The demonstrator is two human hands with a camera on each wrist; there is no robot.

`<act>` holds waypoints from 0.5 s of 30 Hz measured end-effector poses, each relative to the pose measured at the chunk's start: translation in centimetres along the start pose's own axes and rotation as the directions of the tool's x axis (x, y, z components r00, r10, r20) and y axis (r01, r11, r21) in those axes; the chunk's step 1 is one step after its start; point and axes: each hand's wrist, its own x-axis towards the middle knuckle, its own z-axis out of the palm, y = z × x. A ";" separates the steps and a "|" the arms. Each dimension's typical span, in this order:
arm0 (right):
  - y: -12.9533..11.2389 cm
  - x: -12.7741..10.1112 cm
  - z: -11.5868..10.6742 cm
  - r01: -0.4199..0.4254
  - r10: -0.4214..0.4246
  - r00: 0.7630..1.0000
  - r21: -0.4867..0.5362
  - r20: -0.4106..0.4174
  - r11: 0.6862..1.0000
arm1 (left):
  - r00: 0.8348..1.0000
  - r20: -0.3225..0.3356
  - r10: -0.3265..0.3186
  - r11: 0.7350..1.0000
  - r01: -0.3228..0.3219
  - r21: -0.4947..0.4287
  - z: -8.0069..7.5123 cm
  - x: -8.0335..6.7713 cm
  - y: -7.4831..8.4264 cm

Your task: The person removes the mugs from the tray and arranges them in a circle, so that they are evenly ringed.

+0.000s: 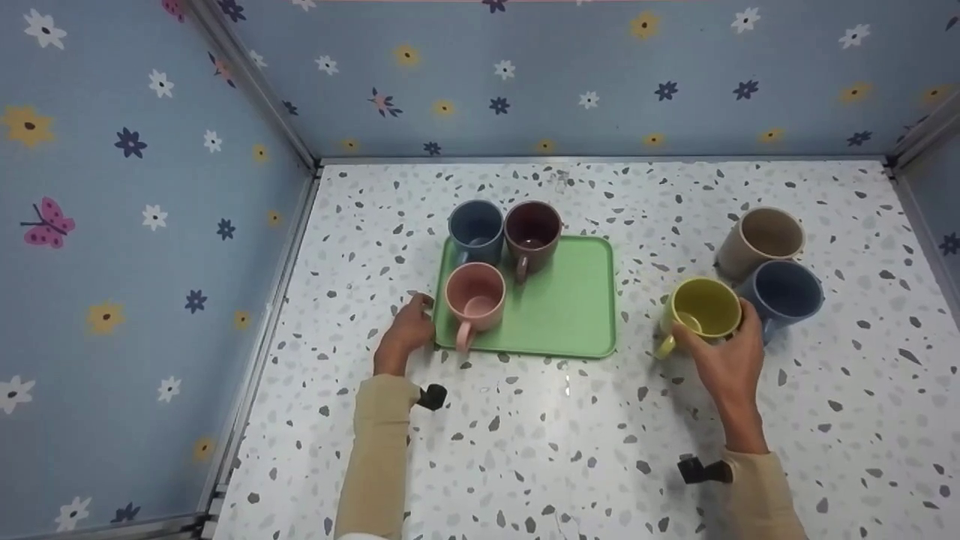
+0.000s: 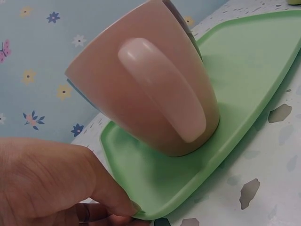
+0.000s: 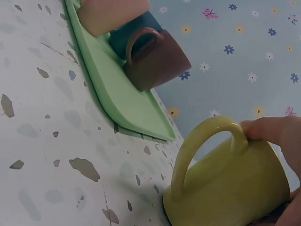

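A green tray [image 1: 570,307] lies mid-table with a pink mug [image 1: 475,300], a blue mug [image 1: 475,231] and a brown mug [image 1: 533,234] on its left side. My left hand [image 1: 409,330] grips the tray's front-left edge [image 2: 141,207], thumb on the rim beside the pink mug [image 2: 146,89]. My right hand [image 1: 727,352] grips a yellow mug [image 1: 703,309] standing on the table right of the tray; its handle [image 3: 207,146] points left and a fingertip [image 3: 268,129] lies on the rim.
A beige mug [image 1: 762,238] and a dark blue mug [image 1: 784,294] stand just behind and right of the yellow one. Blue flowered walls [image 1: 135,225] enclose the speckled table [image 1: 570,442] on three sides. The tray's right half [image 3: 127,103] is bare.
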 end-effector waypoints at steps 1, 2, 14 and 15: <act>0.1 0.0 0.0 0.005 -0.005 1.000 -0.007 -0.008 1.000 | 1.000 -0.002 0.002 1.000 -0.002 0.000 0.0 0.0 0.0; 0.2 -0.1 -0.1 0.012 -0.013 1.000 -0.015 -0.016 1.000 | 1.000 -0.005 0.002 1.000 -0.002 0.000 0.0 0.0 0.0; 0.7 -0.7 -0.5 0.043 -0.056 0.995 -0.162 -0.078 0.986 | 1.000 -0.004 -0.013 1.000 0.013 -0.019 0.0 0.0 0.0; 0.7 -0.7 -0.6 0.038 -0.053 0.995 -0.175 -0.081 0.984 | 1.000 -0.003 -0.018 1.000 0.018 -0.020 0.0 0.0 0.0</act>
